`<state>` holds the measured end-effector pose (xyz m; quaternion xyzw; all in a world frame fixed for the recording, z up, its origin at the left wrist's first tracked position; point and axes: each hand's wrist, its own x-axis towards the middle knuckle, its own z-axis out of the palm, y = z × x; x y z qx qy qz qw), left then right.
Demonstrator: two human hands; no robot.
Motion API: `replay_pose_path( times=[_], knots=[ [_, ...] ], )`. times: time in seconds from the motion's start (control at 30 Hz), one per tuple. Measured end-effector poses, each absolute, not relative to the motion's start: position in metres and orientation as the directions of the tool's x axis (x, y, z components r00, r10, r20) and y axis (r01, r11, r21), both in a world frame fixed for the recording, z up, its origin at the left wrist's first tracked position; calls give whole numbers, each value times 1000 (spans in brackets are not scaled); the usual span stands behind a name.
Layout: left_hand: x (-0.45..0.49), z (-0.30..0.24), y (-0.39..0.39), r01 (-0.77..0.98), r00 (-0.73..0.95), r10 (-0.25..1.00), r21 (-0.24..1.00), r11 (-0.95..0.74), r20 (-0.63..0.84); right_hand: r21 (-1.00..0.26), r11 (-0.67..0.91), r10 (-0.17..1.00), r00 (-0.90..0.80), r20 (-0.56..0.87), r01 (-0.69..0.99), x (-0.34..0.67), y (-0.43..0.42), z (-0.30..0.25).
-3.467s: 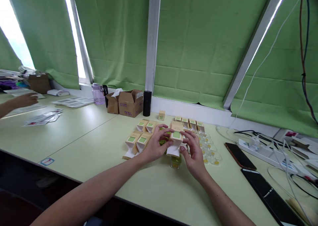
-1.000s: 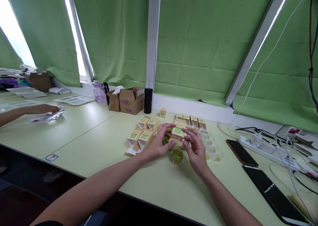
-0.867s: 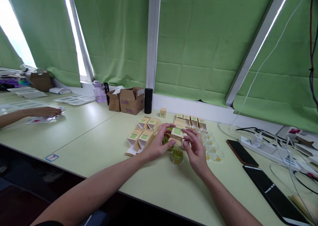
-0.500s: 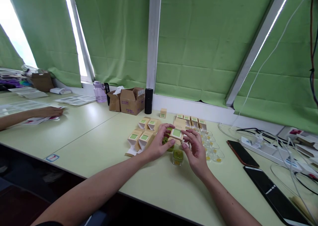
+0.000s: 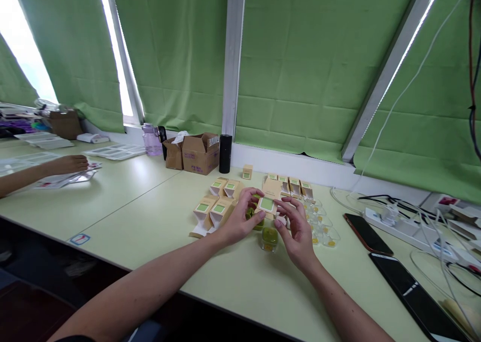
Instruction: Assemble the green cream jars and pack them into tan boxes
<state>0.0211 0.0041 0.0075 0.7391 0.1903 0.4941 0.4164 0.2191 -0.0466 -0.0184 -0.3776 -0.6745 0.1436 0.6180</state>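
Both my hands hold one small tan carton with a green square label (image 5: pixel 267 202) above the pale green table (image 5: pixel 124 206). My left hand (image 5: pixel 240 219) grips its left side with curled fingers. My right hand (image 5: pixel 296 231) pinches its right and lower side. Just below the carton, a small clear jar with green contents (image 5: pixel 269 236) stands on the table between my hands. Several open cartons of the same kind (image 5: pixel 214 209) lie to the left, and more (image 5: pixel 293 185) stand in a row behind.
Clear plastic cups with yellow bits (image 5: pixel 323 231) sit to the right. Two dark phones (image 5: pixel 366 234) and a power strip with cables (image 5: pixel 398 221) lie further right. Brown boxes (image 5: pixel 199 154), a black cylinder (image 5: pixel 225 154) and a purple bottle (image 5: pixel 151 139) stand by the window. Another person's hand (image 5: pixel 65 164) rests on papers far left.
The carton has dropped from raised in front of me to low over the jar, and its long white flap no longer hangs below. The other person's hand shifted on the papers.
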Motion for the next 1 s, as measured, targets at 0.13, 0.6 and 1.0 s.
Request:
replay_pose_path(
  times=[0.13, 0.6, 1.0],
  knots=[
    [22, 6, 5, -117, 438, 683, 790, -601, 585, -651, 679, 679, 49, 733, 340, 218, -47, -18],
    [24, 3, 8, -91, 417, 669, 761, -643, 615, -649, 667, 671, 83, 737, 367, 217, -46, -17],
    [26, 0, 10, -79, 393, 677, 756, -650, 623, -660, 668, 676, 92, 732, 345, 216, -46, -17]
  ],
)
